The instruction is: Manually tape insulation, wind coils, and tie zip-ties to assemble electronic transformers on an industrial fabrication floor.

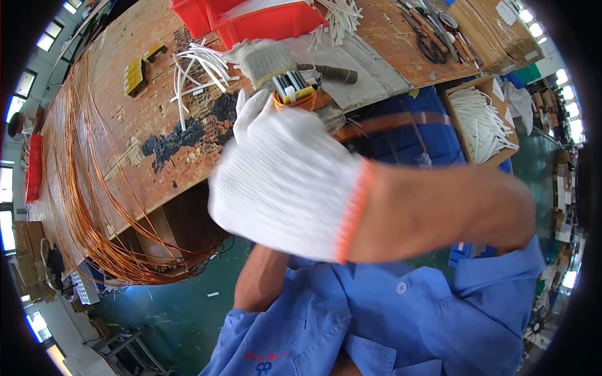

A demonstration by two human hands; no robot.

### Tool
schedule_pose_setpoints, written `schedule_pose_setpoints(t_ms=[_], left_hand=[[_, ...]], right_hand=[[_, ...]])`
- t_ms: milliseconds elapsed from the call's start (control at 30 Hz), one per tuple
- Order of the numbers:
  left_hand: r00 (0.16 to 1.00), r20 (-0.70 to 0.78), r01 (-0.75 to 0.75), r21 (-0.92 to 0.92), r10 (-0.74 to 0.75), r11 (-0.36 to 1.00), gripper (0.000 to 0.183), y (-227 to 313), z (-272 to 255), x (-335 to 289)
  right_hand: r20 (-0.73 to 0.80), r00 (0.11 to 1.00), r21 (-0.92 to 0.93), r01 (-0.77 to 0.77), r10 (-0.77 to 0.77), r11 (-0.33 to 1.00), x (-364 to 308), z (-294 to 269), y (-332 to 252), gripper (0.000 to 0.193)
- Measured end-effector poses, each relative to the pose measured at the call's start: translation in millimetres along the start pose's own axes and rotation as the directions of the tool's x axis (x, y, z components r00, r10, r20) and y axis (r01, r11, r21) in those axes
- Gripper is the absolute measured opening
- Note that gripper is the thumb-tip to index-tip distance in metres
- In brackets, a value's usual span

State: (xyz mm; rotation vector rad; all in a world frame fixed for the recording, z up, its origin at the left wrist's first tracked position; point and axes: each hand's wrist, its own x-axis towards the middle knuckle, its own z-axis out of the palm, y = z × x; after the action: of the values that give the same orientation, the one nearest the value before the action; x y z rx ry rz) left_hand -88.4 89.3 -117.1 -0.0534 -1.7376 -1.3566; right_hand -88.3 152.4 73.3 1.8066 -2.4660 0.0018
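1. Copper wire loops (81, 207): a large bundle of thin copper-coloured wire lies along the left edge of the workbench (125, 119) and hangs over its near edge. It is not in either hand, so this stock appears yet to be worked.
2. Yellow blocks (135, 75): small pieces resting on the bench top, well apart from the hands.
3. White sleeves (200, 66): a loose scatter of white tubing pieces on the bench, just left of the hands; most lie unused.
4. Right hand (285, 182): in a white knitted glove with an orange cuff, it crosses in front of the body and fills the middle of the view. Its back faces the camera and the fingers curl away, so how far it is closed cannot be told.
5. Left hand (266, 62): gloved, above the right hand at the bench edge, closed around a small coil (293, 94) wound in copper wire with a yellow and white core. The winding looks formed; judging by the sleeves nearby, fitting them seems under way.
6. Red bin (251, 19): stands behind the hands.
7. Cardboard box (483, 122): at the right, below bench level, filled with more white sleeves.
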Motion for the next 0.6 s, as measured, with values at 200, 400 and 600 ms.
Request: schedule_pose_setpoints(t_ms=[200, 400, 600], left_hand=[[0.969, -0.102, 0.229, 0.037, -0.224, 0.973, 0.052, 44, 20, 13], [0.994, 0.086, -0.082, 0.254, 0.062, 0.964, 0.064, 28, -12, 26], [0.988, 0.149, -0.056, 0.184, 0.029, 0.981, 0.058, 27, -7, 31]], right_hand=[[0.361, 0.904, -0.253, 0.33, -0.228, 0.91, 72, -8, 152, 0.027], [0.248, 0.903, 0.658, -0.423, 0.352, 0.622, -58, 24, 149, 0.027], [-0.214, 0.921, 0.128, -0.304, 0.326, 0.944, -112, 43, 28, 0.008]])
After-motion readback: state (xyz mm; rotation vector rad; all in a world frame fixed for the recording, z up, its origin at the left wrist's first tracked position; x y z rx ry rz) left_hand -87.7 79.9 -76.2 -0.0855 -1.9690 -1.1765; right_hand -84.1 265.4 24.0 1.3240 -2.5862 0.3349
